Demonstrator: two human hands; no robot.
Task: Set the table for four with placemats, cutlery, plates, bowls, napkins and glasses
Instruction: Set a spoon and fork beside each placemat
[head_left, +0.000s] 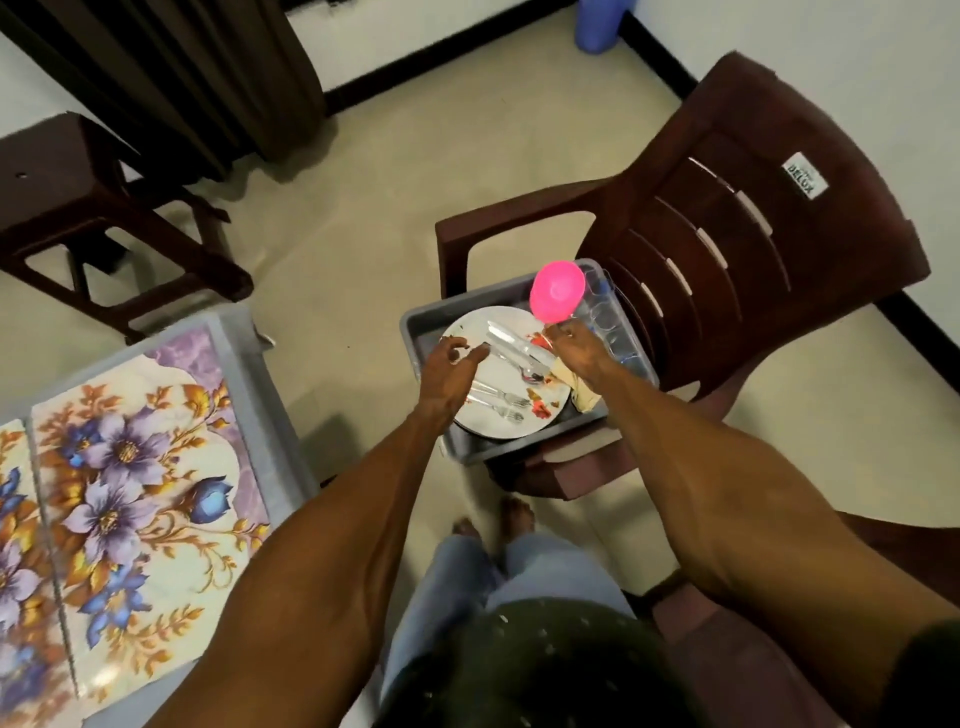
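The person wears light blue jeans (467, 582) and a dark green top (545, 670) flecked with small pale marks; forearms and feet (498, 519) are bare.

A single head-worn wide-angle camera looks steeply down from standing height over both outstretched forearms, close above a grey tub (421, 332) on a brown chair (753, 249), floor around

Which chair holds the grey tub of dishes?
The brown plastic chair on the right, with the white label on its slatted back; the grey tub sits on its seat. The other brown seat, far left beside the curtain, holds nothing visible.
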